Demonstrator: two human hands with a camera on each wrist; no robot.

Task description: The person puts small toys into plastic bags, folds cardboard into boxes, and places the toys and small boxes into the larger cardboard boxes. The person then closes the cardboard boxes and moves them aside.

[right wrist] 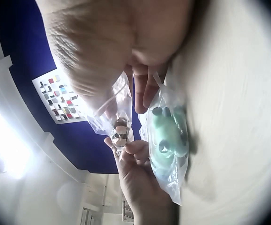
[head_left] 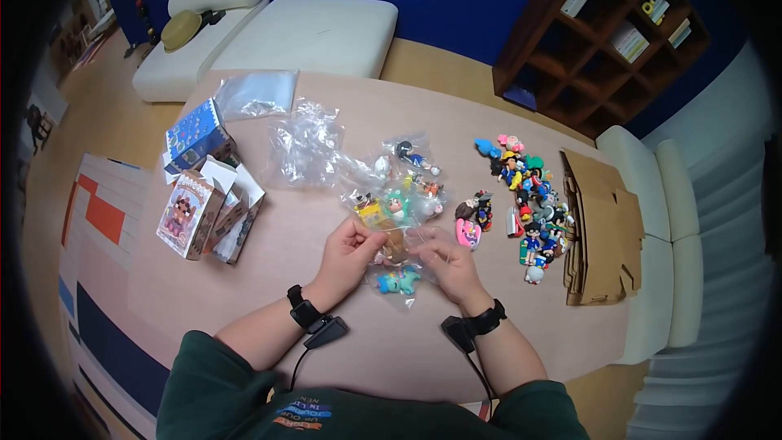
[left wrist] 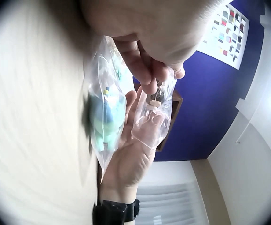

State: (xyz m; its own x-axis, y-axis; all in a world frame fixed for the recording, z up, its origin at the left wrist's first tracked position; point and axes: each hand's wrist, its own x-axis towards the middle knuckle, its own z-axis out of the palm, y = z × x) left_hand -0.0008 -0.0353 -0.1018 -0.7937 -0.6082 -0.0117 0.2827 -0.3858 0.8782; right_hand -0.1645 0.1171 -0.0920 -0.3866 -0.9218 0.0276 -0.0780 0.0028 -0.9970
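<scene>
Between both hands, above the table, is a small clear plastic bag (left wrist: 152, 124) with a little brown-and-cream toy figure (right wrist: 121, 131) inside. My left hand (head_left: 346, 257) pinches one side of it between thumb and fingers. At the bag's other side, my right hand (head_left: 453, 270) pinches the upper edge, where a pale strip shows in the right wrist view. Just below the hands lies a teal toy figure (head_left: 397, 280) in its own clear bag. Beyond them sit several more bagged figures, among them a green-hooded one (head_left: 397, 205) and a yellow piece (head_left: 370, 212).
Blue (head_left: 195, 134) and brown printed boxes (head_left: 189, 216) stand at the left. Flat clear bags (head_left: 257, 94) and crumpled bags (head_left: 305, 147) lie at the back left. Loose toy figures (head_left: 529, 187) are heaped right, beside flattened cardboard (head_left: 601, 232). A pink toy (head_left: 467, 234) lies nearer the right hand.
</scene>
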